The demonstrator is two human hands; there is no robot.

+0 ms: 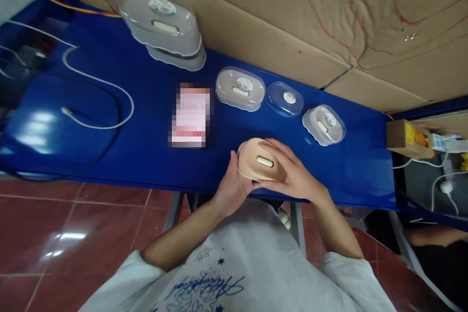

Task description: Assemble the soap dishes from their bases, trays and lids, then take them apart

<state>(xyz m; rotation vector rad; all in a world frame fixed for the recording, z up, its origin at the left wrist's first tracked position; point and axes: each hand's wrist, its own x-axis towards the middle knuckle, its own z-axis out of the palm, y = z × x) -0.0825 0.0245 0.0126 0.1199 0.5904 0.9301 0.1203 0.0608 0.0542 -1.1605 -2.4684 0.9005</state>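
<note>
Both my hands hold a small beige oval container lid (258, 158) with a white tab in its middle, just above the near edge of the blue table (146, 146). My left hand (232, 187) grips its left side with the thumb up along the rim. My right hand (292, 173) lies over its right side, fingers curled around it. Behind it stand a row of clear oval containers with lids: a medium one (240, 88), a smaller one (284, 99) and another small one (323, 124).
A stack of large clear containers (164, 29) stands at the back left. A pink blurred packet (190, 114) lies mid-table. White and black cables (98, 102) loop on the left. Cardboard sheets (329, 14) line the back. A small carton (402, 137) sits at the right.
</note>
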